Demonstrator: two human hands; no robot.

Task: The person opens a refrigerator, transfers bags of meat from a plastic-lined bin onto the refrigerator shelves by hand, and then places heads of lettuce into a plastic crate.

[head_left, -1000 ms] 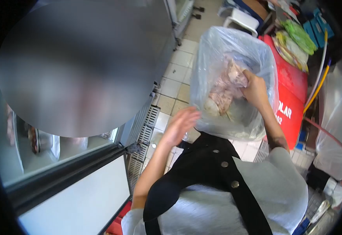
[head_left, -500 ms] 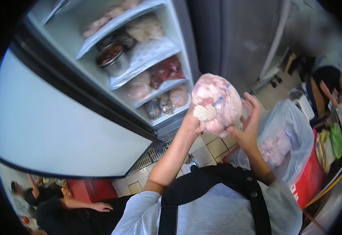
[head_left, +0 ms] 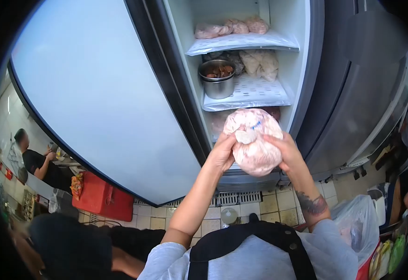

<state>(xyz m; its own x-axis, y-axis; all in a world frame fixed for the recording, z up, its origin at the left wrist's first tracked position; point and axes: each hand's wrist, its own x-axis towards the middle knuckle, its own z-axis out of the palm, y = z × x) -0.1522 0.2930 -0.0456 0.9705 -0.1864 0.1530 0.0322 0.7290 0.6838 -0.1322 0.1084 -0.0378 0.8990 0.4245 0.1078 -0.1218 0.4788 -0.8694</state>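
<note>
A tied clear bag of pale pink meat [head_left: 257, 156] is held between both hands in front of the open refrigerator. My left hand [head_left: 223, 150] grips its left side, fingers wrapped round it near the knot. On the right side my right hand [head_left: 283, 148] is closed on the same bag, thumb on top. Behind the bag, the refrigerator's middle shelf [head_left: 248, 95] bears a metal pot [head_left: 219, 86] with reddish-brown pieces and a pale bag [head_left: 260, 63]. Several bags of meat [head_left: 232, 28] lie on the upper shelf. The held bag partly hides the lower shelf.
The refrigerator door [head_left: 101, 93] stands open at the left. A red box [head_left: 103, 196] is below it. One person [head_left: 43, 161] stands far left, another [head_left: 73, 247] nearby at lower left, and a third [head_left: 407, 186] at right. A large plastic-lined container [head_left: 360, 217] is at lower right.
The view has swung left from the lined container to the refrigerator. The bag, first seen in both hands half a second ago, now faces the shelves, and my right hand has closed on it.
</note>
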